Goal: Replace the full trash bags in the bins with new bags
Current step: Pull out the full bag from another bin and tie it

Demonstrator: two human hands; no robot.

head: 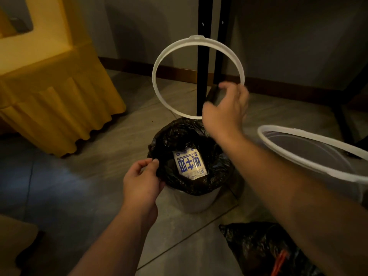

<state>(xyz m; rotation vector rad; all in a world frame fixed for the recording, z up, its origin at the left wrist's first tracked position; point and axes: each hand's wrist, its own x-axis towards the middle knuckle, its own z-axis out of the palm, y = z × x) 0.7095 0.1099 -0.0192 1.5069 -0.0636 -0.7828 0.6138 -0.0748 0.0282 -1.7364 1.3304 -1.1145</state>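
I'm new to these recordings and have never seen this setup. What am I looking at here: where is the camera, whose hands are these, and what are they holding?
There is no machine here: a person works with bare hands, and the single picture comes from a camera worn on their head, looking forward and down. The left hand pinches the edge of the black bag lining a small bin on the floor. A milk carton lies inside that bag. The right hand, somewhat blurred, holds a white ring up above the bin. At the right edge stands a second bin with its own ring on. At the bottom right lies another black bag, and a yellow draped cloth hangs at the left.
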